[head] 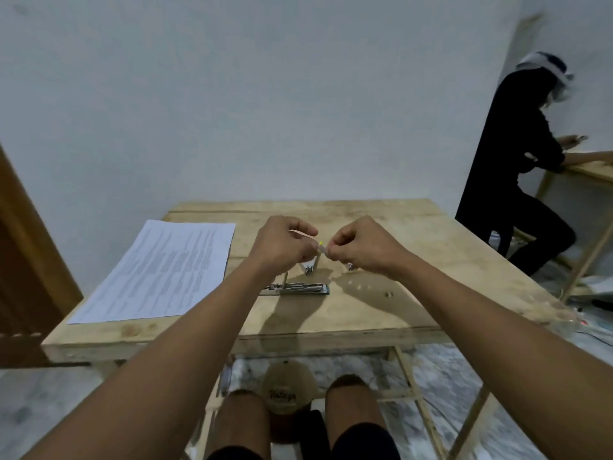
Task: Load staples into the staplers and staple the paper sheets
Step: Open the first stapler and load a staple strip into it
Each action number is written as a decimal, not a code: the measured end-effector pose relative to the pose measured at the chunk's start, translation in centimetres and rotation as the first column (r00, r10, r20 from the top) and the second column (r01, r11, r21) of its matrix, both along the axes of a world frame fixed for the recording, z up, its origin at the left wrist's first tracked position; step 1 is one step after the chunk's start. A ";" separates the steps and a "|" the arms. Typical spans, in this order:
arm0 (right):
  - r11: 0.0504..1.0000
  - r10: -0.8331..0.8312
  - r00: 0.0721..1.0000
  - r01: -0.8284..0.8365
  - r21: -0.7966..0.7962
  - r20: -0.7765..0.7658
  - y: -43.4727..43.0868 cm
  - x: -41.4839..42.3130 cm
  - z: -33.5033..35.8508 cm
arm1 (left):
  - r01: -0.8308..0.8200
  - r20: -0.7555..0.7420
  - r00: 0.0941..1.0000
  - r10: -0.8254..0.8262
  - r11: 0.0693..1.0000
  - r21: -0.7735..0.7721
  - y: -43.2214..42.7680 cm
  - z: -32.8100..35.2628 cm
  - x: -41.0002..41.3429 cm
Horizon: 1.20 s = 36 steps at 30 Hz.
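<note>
Two hands raised together above the middle of the wooden surface [331, 323], fingertips nearly meeting. Left hand [282, 242] curled, thumb and forefinger pinched; right hand [360, 245] likewise pinched, a small pale strip [322, 248] with a yellow tip caught between the two, too small to identify for certain, probably staples. Both hands closed on that strip, well above the wood.

Directly below and a little nearer than the hands, a stapler [295, 289] lying flat and opened out, long axis running left to right, its dark end pointing right, its top arm swung upright behind the left wrist. A second stapler [310, 265] just beyond it, under the hands, also open, one part standing nearly vertical. A small metal piece [350, 267] under the right wrist; a few tiny bits [388, 294] scattered on the wood to the right.

Left of the staplers, clear of both hands, paper sheets [159, 273] lying flat, long axis running away and slightly rightward, near corner at the front edge. Printed text in several columns, too fine to read.

Below the surface, between bare knees, a tan cap [287, 390] with script lettering, not clearly legible.

At far right, another person [517, 174] in dark clothing seated at a separate table.
</note>
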State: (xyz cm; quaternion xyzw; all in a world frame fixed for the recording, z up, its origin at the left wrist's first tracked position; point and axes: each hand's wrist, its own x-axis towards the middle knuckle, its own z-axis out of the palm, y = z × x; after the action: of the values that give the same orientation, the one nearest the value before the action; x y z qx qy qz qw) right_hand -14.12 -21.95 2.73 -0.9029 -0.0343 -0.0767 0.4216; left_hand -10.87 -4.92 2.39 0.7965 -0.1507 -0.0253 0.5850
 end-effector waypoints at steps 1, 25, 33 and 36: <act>1.000 0.012 1.000 -0.013 -0.023 -0.007 0.3 0.1 -0.1 | 0.007 0.031 0.999 -0.008 0.999 0.043 0.6 -0.1 0.1; 0.990 0.038 0.959 0.001 -0.138 0.281 3.3 1.0 -2.2 | -0.086 -0.110 0.989 0.098 0.990 0.112 2.9 -0.6 1.0; 0.956 0.071 0.994 -0.044 -0.288 0.082 3.0 0.8 -2.4 | -0.006 0.134 0.989 -0.057 0.901 0.434 4.5 -2.1 0.3; 0.950 0.103 0.995 -0.101 -0.297 -0.008 3.3 0.4 -2.5 | 0.029 0.198 0.968 -0.156 0.849 0.528 4.9 -3.3 0.2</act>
State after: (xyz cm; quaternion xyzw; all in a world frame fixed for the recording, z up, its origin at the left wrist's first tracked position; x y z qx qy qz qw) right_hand -13.71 -18.65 0.26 -0.9527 -0.0938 -0.0523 0.2845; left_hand -10.71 -0.04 -0.94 0.9141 -0.2442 0.0000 0.3236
